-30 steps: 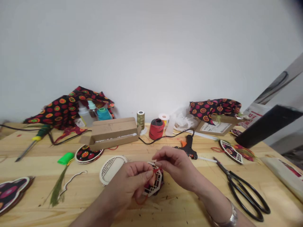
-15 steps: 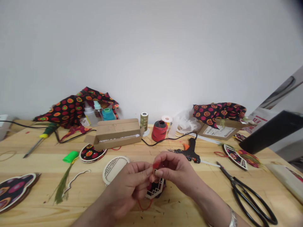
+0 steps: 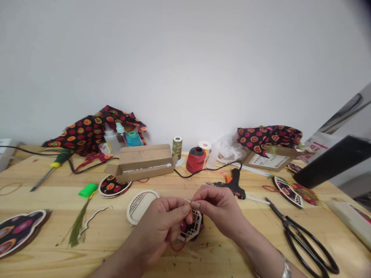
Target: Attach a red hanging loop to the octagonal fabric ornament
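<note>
We had the octagonal lattice ornament [image 3: 194, 227], backed with dark patterned fabric, just below the meeting fingers and nearer the wearer; whether it rested on the worktop [image 3: 208, 266] or was held a little above it, we could not tell. It looked about as wide as it was long, so we read no clear long axis. A loop of red cord [image 3: 177, 250] hung from its near edge. The left hand [image 3: 165, 220] was the nearer one, covering the ornament's left side, while the right hand [image 3: 216, 206] came over its upper right corner. On both hands we saw thumb and forefinger pinched, tip to tip above the far edge, but whatever they gripped was too small and hidden to make out. Just beyond the left hand lay a round wooden frame [image 3: 145, 206], close enough to crowd that side. Past the right hand lay a glue gun [image 3: 236, 184], and the scissors [image 3: 304, 237] were well apart to the right. Farther back we saw a cardboard box [image 3: 145, 166] and a red thread cone [image 3: 195, 163].
</note>
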